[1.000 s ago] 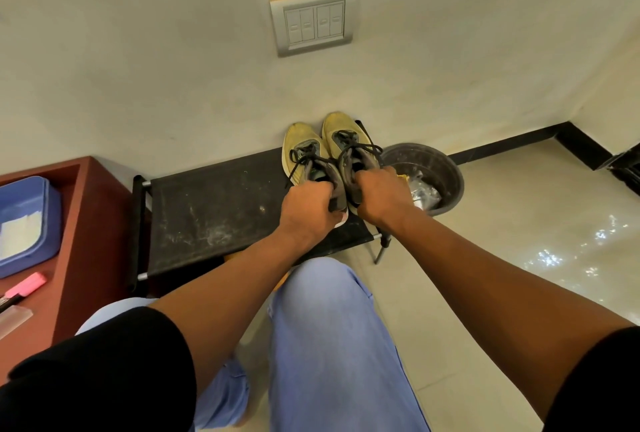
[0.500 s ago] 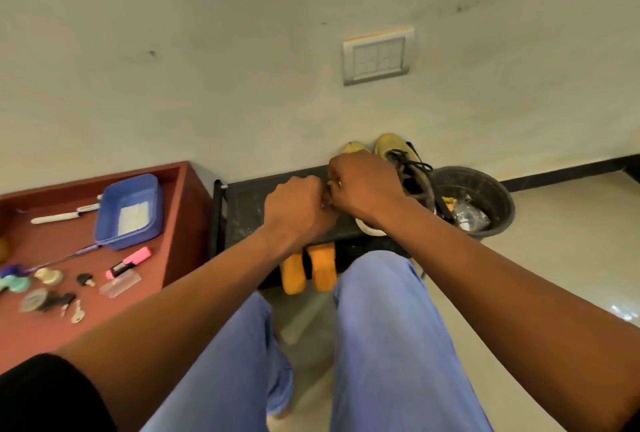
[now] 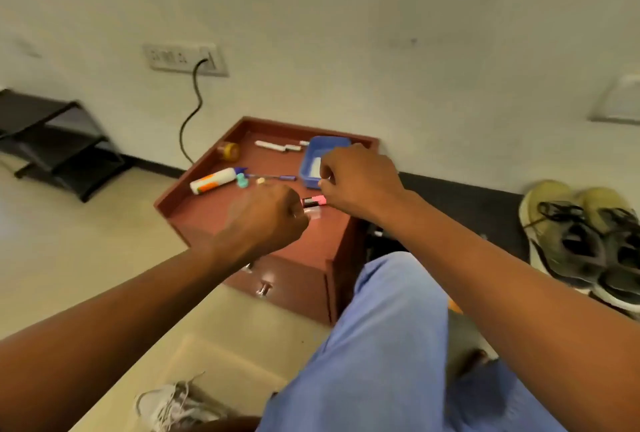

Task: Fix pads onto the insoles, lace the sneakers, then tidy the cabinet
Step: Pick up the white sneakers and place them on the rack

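My left hand (image 3: 273, 220) hovers as a curled fist over the front of the red-brown cabinet (image 3: 221, 213). My right hand (image 3: 360, 182) is curled too, above the near corner of a blue tray (image 3: 327, 149). Neither hand shows anything in its grip. Between the two hands lies a pink highlighter (image 3: 315, 201) on the cabinet top, its dark end close to my left knuckles. The yellow-grey laced sneakers (image 3: 571, 234) stand side by side on a black rack at the far right.
Scattered on the cabinet top are a white-and-orange glue bottle (image 3: 214, 180), a white marker (image 3: 273, 145), an amber jar (image 3: 230, 151) and a blue pen (image 3: 277, 177). A white sneaker (image 3: 173, 407) lies on the floor by my knee. A black shoe rack (image 3: 52, 141) stands far left.
Both hands let go of the sneakers on the rack and swung left to the cabinet top. My head turned left, so the sneakers now sit at the right edge.
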Demonstrator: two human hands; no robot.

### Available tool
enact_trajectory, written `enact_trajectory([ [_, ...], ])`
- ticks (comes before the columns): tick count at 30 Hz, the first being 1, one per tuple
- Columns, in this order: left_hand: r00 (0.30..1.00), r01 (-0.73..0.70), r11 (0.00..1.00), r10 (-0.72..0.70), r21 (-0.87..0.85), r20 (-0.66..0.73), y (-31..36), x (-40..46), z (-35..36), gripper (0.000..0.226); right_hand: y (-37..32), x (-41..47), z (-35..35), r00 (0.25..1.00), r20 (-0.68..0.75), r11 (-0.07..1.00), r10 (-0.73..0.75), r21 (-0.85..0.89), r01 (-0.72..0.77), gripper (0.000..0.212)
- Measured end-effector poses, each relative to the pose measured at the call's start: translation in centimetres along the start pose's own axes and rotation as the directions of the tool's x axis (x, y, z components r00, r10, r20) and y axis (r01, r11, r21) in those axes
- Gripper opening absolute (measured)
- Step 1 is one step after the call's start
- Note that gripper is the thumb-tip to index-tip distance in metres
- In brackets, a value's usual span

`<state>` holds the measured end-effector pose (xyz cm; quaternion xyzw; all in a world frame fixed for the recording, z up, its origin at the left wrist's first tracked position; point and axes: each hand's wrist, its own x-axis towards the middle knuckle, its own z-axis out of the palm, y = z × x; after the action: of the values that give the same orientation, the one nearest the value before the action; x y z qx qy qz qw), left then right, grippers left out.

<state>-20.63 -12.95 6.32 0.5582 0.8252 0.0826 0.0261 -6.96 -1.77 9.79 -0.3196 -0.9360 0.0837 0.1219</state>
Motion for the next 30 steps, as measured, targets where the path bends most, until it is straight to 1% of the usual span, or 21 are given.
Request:
enact_trajectory([
  [3,0.987,0.154,0.988,-0.152,-0.019,0.06,-6.2,-3.9,0.7,0.021,-5.2,1.8,3.6,0.985,0.106,0.99,-0.135,0.057,0.129,0.005],
  [4,0.975,0.212,0.977,-0.21,-0.036,0.071,-8.5,-5.6,1.5,0.02,-7.3,2.3,5.1,0.967,0.155,0.979,-0.201,0.069,0.192,0.004],
  [6,0.951,0.305,0.95,-0.301,-0.069,0.067,-11.5,-8.8,3.5,0.019,-10.5,2.8,8.1,0.919,0.273,0.959,-0.285,0.077,0.274,0.013],
  [7,0.931,0.363,0.929,-0.358,-0.077,0.065,-13.1,-10.6,4.8,0.019,-12.3,2.8,9.9,0.879,0.362,0.95,-0.311,0.104,0.294,0.015],
  [9,0.885,0.464,0.88,-0.457,-0.101,0.086,-15.9,-13.9,7.3,0.021,-15.4,2.5,13.6,0.792,0.489,0.93,-0.366,0.15,0.337,0.014],
  [11,0.841,0.537,0.836,-0.52,-0.114,0.15,-18.0,-17.3,9.9,0.024,-17.9,1.7,17.3,0.719,0.563,0.907,-0.408,0.16,0.389,0.014],
  [13,0.789,0.604,0.788,-0.572,-0.12,0.224,-19.5,-20.4,12.4,0.024,-20.1,0.9,21.0,0.646,0.638,0.894,-0.418,0.162,0.418,0.014],
  [16,0.69,0.711,0.694,-0.659,-0.111,0.3,-20.7,-24.7,16.0,0.021,-22.4,-1.0,25.8,0.519,0.745,0.876,-0.42,0.182,0.447,0.021],
  [20,0.537,0.828,0.552,-0.731,-0.098,0.421,-20.7,-29.4,20.9,0.02,-24.0,-4.2,31.6,0.322,0.852,0.844,-0.412,0.224,0.487,0.025],
  [22,0.464,0.865,0.497,-0.747,-0.065,0.476,-20.1,-31.5,23.3,0.022,-24.1,-5.5,34.0,0.246,0.888,0.841,-0.388,0.232,0.489,0.023],
  [23,0.442,0.874,0.483,-0.751,-0.049,0.491,-19.7,-32.3,24.2,0.023,-23.9,-5.9,34.9,0.224,0.899,0.845,-0.375,0.233,0.481,0.022],
  [24,0.423,0.88,0.474,-0.753,-0.029,0.504,-19.6,-33.3,25.2,0.023,-23.9,-6.3,35.9,0.198,0.909,0.845,-0.366,0.236,0.48,0.022],
  [26,0.41,0.881,0.474,-0.748,-0.013,0.521,-19.3,-34.9,26.6,0.022,-23.7,-6.9,37.5,0.155,0.921,0.839,-0.359,0.245,0.487,0.029],
  [29,0.39,0.895,0.445,-0.738,-0.037,0.55,-19.6,-36.5,29.3,0.032,-23.7,-7.8,40.1,0.08,0.932,0.82,-0.353,0.267,0.506,0.042],
  [30,0.38,0.906,0.419,-0.734,-0.065,0.563,-19.6,-36.6,30.0,0.037,-23.7,-8.2,40.8,0.062,0.933,0.818,-0.353,0.276,0.506,0.044],
])
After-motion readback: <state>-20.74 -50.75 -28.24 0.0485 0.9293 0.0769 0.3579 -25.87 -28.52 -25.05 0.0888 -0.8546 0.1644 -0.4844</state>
